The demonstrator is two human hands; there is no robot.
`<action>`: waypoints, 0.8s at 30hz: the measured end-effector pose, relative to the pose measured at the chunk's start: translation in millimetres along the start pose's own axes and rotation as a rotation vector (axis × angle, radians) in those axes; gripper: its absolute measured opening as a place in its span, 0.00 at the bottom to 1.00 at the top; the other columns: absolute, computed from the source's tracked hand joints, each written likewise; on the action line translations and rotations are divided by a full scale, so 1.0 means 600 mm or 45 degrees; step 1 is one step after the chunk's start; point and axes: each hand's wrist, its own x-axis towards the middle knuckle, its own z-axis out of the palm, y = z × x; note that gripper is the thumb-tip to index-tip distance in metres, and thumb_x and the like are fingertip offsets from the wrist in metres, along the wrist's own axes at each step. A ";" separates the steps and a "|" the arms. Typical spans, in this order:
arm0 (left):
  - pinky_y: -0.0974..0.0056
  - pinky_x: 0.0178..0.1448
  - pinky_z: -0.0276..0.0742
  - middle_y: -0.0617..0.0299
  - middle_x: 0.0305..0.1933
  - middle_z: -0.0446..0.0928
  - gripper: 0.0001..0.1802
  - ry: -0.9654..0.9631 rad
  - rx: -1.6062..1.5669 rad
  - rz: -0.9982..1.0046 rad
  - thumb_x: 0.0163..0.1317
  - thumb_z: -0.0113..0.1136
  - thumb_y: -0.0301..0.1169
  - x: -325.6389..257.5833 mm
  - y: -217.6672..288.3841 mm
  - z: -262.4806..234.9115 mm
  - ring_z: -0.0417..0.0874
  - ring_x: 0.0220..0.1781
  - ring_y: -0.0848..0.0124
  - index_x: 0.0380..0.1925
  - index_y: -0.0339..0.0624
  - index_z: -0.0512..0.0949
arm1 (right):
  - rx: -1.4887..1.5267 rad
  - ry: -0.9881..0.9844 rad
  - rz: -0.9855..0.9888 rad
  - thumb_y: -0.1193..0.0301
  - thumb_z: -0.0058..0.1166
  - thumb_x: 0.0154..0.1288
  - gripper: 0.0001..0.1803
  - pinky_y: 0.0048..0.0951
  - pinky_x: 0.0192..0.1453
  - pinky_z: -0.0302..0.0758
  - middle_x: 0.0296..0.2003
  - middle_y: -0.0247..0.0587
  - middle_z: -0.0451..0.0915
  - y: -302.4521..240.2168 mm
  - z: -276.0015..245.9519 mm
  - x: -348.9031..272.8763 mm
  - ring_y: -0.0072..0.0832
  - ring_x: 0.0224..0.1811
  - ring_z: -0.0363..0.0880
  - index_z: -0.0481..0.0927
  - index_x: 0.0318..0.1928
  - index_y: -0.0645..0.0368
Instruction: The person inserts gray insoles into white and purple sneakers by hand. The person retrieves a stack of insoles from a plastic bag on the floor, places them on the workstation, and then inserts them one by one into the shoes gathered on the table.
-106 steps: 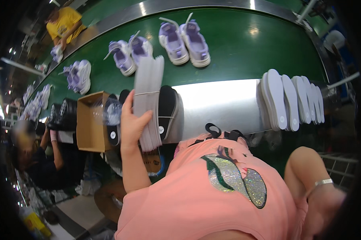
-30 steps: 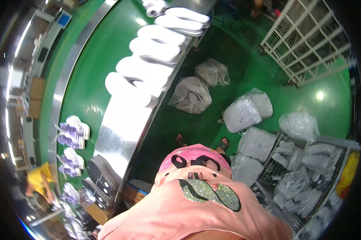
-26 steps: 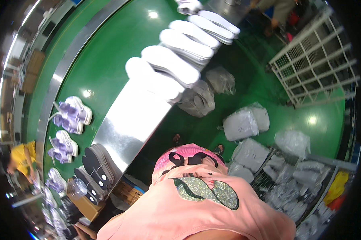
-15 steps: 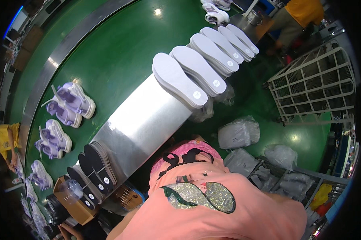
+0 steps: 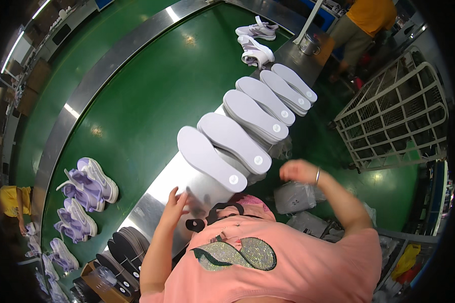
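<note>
From the wearer's head, the fisheye looks down over the shirt [image 5: 308, 262] at nearby hands [image 5: 174, 206] and green worktop [image 5: 146, 116].

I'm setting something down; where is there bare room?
Bare: the green worktop between the lavender sneakers and white insoles; the steel ledge between those and black insoles, partly behind the left hand. Crowded: the ledge under both insole groups.

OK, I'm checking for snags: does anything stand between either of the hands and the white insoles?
Nothing visible does. Between the left hand and the nearest insoles there is only open space over the metal strip; the right hand also has an open gap to them.
</note>
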 end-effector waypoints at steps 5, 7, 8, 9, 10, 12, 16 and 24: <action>0.59 0.36 0.77 0.48 0.54 0.58 0.46 0.152 -0.048 0.006 0.53 0.53 0.48 0.119 0.068 0.108 0.72 0.44 0.62 0.61 0.43 0.37 | -0.434 0.716 -0.085 0.65 0.48 0.57 0.16 0.27 0.44 0.70 0.38 0.45 0.75 -0.067 -0.214 0.208 0.32 0.40 0.74 0.72 0.44 0.61; 0.59 0.36 0.77 0.47 0.52 0.58 0.45 0.235 -0.159 0.051 0.53 0.55 0.44 0.131 0.070 0.135 0.73 0.42 0.62 0.60 0.42 0.37 | -0.751 0.926 -0.070 0.63 0.50 0.54 0.20 0.32 0.45 0.69 0.39 0.47 0.74 -0.053 -0.286 0.292 0.37 0.41 0.73 0.70 0.46 0.59; 0.59 0.36 0.77 0.46 0.51 0.58 0.45 0.280 -0.216 0.076 0.53 0.56 0.42 0.135 0.068 0.143 0.73 0.42 0.62 0.60 0.41 0.37 | -0.938 1.026 -0.076 0.62 0.51 0.52 0.22 0.34 0.46 0.69 0.39 0.48 0.73 -0.034 -0.319 0.336 0.39 0.41 0.72 0.69 0.47 0.58; 0.60 0.36 0.77 0.45 0.48 0.60 0.44 0.329 -0.239 0.032 0.53 0.56 0.38 0.132 0.073 0.146 0.73 0.41 0.62 0.59 0.41 0.38 | -0.954 1.047 0.075 0.61 0.53 0.50 0.26 0.36 0.48 0.67 0.42 0.48 0.71 -0.030 -0.348 0.375 0.40 0.45 0.70 0.67 0.50 0.56; 0.60 0.37 0.77 0.46 0.48 0.61 0.43 0.310 -0.255 -0.006 0.53 0.56 0.38 0.131 0.076 0.144 0.73 0.41 0.62 0.59 0.41 0.38 | -0.972 1.065 0.219 0.59 0.54 0.49 0.29 0.39 0.51 0.65 0.46 0.49 0.69 -0.030 -0.370 0.410 0.41 0.49 0.67 0.65 0.52 0.54; 0.60 0.37 0.77 0.47 0.47 0.62 0.43 0.274 -0.289 -0.073 0.53 0.56 0.38 0.127 0.076 0.136 0.73 0.41 0.62 0.59 0.41 0.39 | -1.079 1.153 0.322 0.58 0.56 0.47 0.33 0.41 0.53 0.62 0.51 0.48 0.62 -0.027 -0.394 0.460 0.42 0.54 0.62 0.61 0.55 0.51; 0.65 0.33 0.77 0.46 0.50 0.61 0.41 0.320 -0.284 -0.010 0.54 0.55 0.33 0.131 0.077 0.146 0.73 0.41 0.62 0.59 0.39 0.39 | -1.171 1.275 0.513 0.55 0.58 0.44 0.41 0.46 0.57 0.57 0.58 0.45 0.51 -0.016 -0.408 0.518 0.43 0.59 0.54 0.54 0.58 0.46; 0.66 0.33 0.74 0.46 0.50 0.61 0.39 0.314 -0.285 -0.026 0.54 0.54 0.32 0.132 0.081 0.144 0.72 0.41 0.64 0.59 0.39 0.40 | -0.123 1.328 0.565 0.50 0.58 0.40 0.44 0.40 0.58 0.59 0.56 0.53 0.55 0.003 -0.486 0.587 0.46 0.57 0.58 0.57 0.60 0.46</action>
